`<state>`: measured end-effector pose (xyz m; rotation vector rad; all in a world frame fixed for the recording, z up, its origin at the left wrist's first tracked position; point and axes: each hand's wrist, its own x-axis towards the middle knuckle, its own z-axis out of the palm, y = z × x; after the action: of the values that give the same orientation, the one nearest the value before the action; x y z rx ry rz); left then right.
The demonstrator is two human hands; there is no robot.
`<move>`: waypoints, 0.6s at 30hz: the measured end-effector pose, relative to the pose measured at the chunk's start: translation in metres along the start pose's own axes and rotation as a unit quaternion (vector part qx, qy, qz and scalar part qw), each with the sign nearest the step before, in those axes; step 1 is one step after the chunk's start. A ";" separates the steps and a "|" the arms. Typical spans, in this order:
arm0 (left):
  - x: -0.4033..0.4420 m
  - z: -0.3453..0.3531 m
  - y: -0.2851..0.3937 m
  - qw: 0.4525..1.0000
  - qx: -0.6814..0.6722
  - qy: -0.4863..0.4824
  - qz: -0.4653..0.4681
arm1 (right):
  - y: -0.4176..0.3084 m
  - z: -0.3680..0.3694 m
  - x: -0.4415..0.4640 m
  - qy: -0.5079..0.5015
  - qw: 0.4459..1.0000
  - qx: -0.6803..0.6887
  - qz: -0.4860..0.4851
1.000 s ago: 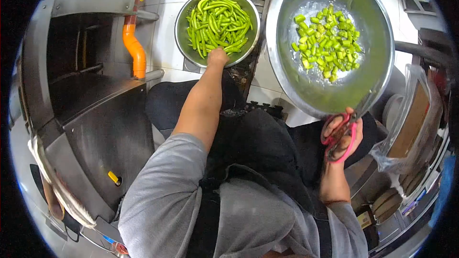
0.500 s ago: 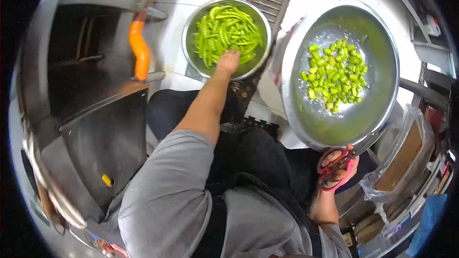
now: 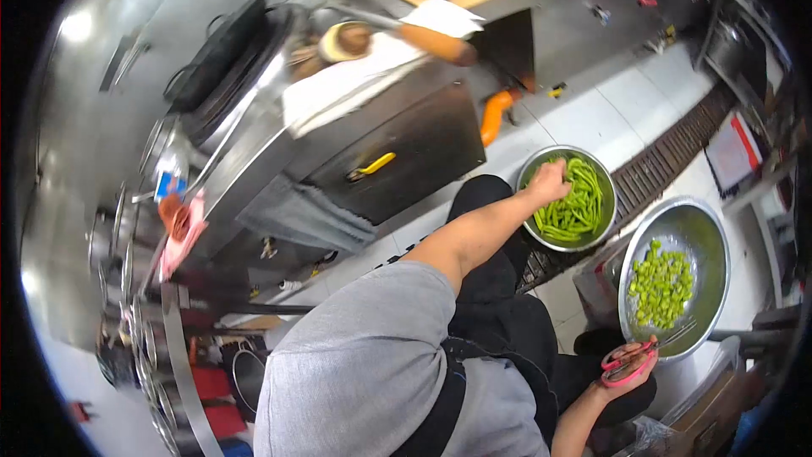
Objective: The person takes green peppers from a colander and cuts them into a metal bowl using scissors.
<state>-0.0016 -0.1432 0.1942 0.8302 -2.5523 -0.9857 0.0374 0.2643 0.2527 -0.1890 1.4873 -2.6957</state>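
Observation:
My left hand [image 3: 551, 183] reaches into a round metal bowl full of long green chili peppers [image 3: 577, 210]. Its fingers are curled down among the peppers, and the fingertips are partly hidden. Low on the right, my right hand [image 3: 630, 366] grips a pair of scissors [image 3: 616, 362] by the pink-red handles. The scissor blades point up and right, over the near rim of a larger metal basin [image 3: 724, 275]. Inside that basin lies a loose heap of short cut green pepper pieces [image 3: 660, 286].
A floor drain grate [image 3: 668, 142] runs past both bowls across white tiles. To the left stands a steel counter with a wooden-handled utensil [image 3: 436, 44] on white cloth. A yellow-handled tool [image 3: 374, 166] and an orange pipe [image 3: 494, 117] are along its front.
The view has swung left, so both bowls now appear further right and smaller, and the counter has come into view. My left hand stays in the pepper bowl; my right keeps the scissors.

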 end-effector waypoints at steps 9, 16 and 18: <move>-0.043 -0.028 0.034 0.996 -0.091 0.020 -0.010 | 0.000 -0.013 -0.008 0.047 0.994 -0.094 0.043; -0.070 -0.051 0.104 0.916 -0.352 -0.175 -0.082 | -0.008 -0.009 -0.013 0.067 0.980 -0.130 0.132; -0.076 -0.057 0.134 0.921 -0.330 -0.200 -0.047 | -0.008 -0.004 -0.012 0.074 0.975 -0.107 0.182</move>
<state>0.0288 -0.0466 0.3236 0.5918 -2.2050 -2.0642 0.0493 0.2730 0.2568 0.2589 1.6618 -2.3043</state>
